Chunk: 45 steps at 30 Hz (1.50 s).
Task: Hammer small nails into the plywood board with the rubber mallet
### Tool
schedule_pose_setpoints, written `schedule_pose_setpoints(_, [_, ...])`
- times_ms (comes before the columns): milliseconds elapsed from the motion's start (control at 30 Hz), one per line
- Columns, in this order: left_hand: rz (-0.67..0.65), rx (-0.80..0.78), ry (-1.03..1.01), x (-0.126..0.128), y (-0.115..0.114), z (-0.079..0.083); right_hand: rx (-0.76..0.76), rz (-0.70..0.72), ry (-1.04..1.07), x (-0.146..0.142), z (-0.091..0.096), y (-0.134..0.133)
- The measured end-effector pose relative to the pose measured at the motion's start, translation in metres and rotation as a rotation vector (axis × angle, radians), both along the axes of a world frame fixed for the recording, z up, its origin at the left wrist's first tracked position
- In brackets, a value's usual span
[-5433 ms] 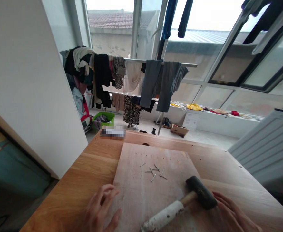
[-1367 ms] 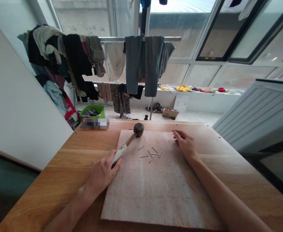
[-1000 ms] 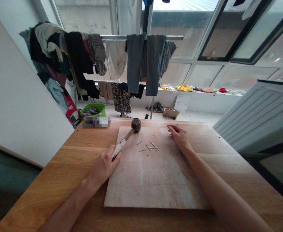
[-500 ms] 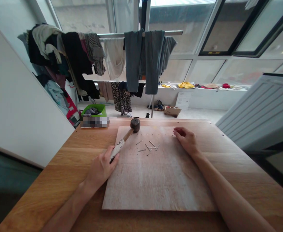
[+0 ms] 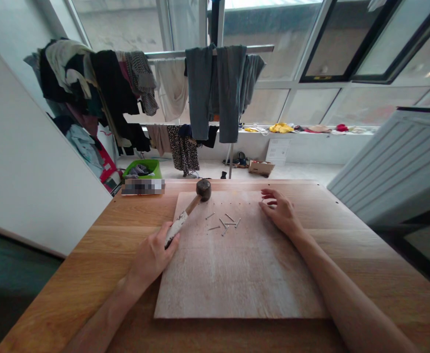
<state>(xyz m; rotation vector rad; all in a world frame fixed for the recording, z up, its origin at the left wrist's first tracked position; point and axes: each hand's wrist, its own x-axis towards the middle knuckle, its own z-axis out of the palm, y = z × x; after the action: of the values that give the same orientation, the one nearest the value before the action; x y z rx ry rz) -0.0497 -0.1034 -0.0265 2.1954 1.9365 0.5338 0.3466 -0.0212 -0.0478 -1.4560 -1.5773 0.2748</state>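
Note:
My left hand (image 5: 158, 247) is closed around the white-wrapped handle of a mallet (image 5: 180, 223). The mallet's dark round head (image 5: 203, 189) rests at the far left of a thin wooden board (image 5: 237, 274). At the board's far right corner, my right hand (image 5: 279, 208) has thumb and forefinger close together on what looks like a thin nail (image 5: 262, 200), mostly hidden; its other fingers are lifted apart. Several loose nails (image 5: 230, 224) lie scattered on the board between my hands. A row of small dark dots runs along the board's far edge.
The board lies on a wooden table (image 5: 101, 255). Beyond the table stand a green basket (image 5: 152, 168) with cloth in it and a small cardboard box (image 5: 261, 168). Laundry hangs on a rack (image 5: 259, 48) before the windows. A white ribbed panel (image 5: 391, 147) stands at the right.
My right hand's fingers have spread and lifted from a tight pinch, staying near the board's far right corner. My left hand and the mallet keep their place; the view has shifted slightly.

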Motion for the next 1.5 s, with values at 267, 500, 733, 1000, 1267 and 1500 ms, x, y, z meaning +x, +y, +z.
schedule_pose_setpoints(267, [0.048, 0.034, 0.015, -0.002, 0.000, 0.001, 0.022, 0.048, 0.027, 0.003, -0.003, 0.004])
schedule_pose_setpoints(500, [0.019, -0.007, -0.212, 0.015, 0.000, 0.022, -0.032, 0.064, 0.020, 0.001, 0.001, 0.002])
schedule_pose_setpoints(733, [-0.131, -0.110, -0.407, 0.046, 0.002, 0.058, -0.098, -0.039, 0.003, 0.000, 0.005, 0.000])
schedule_pose_setpoints(1000, [-0.266, -0.223, -0.497, 0.086, 0.006, 0.073, -0.114, -0.061, -0.005, 0.000, 0.007, 0.000])
schedule_pose_setpoints(1267, [-0.327, -0.195, -0.459, 0.114, 0.012, 0.072, -0.077, -0.064, -0.023, -0.001, 0.007, 0.001])
schedule_pose_setpoints(1500, [-0.329, -0.192, -0.409, 0.120, 0.015, 0.060, -0.079, -0.046, -0.011, 0.002, 0.005, 0.000])
